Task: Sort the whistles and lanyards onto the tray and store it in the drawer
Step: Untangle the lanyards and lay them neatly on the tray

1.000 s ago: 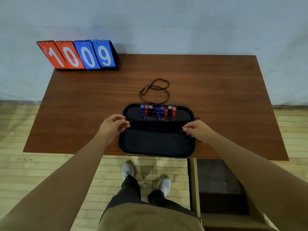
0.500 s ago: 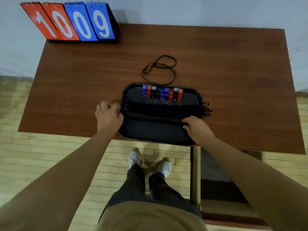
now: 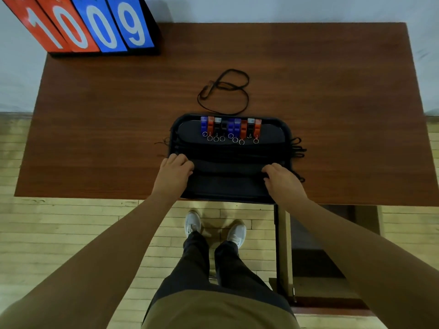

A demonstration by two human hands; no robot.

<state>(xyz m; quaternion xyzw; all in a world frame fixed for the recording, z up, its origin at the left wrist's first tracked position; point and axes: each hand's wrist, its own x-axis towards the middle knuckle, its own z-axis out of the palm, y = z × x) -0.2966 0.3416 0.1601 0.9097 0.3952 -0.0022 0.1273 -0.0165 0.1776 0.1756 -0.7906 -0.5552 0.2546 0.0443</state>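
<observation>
A black tray [image 3: 287, 129] lies on the brown table [image 3: 332, 91] near its front edge. Along the tray's far side stands a row of blue, red and black whistles [image 3: 230, 128] with key rings. Several black lanyards [image 3: 232, 150] stretch across the tray's middle, their ends hanging over both sides. My left hand [image 3: 174, 172] and my right hand [image 3: 281, 180] rest on the tray's left and right parts with fingers curled, each pinching an end of a black lanyard [image 3: 228, 167] laid straight between them. Another black lanyard [image 3: 247, 100] lies looped on the table behind the tray.
A flip scoreboard [image 3: 90, 24] reading 1009 stands at the table's back left corner. An open drawer [image 3: 316, 257] sticks out under the table at the right, beside my right forearm. My legs and white shoes are on the wooden floor below.
Both hands have come down and toward me with the stretched lanyard, from the tray's middle to its nearer half. The camera has tilted down and closer.
</observation>
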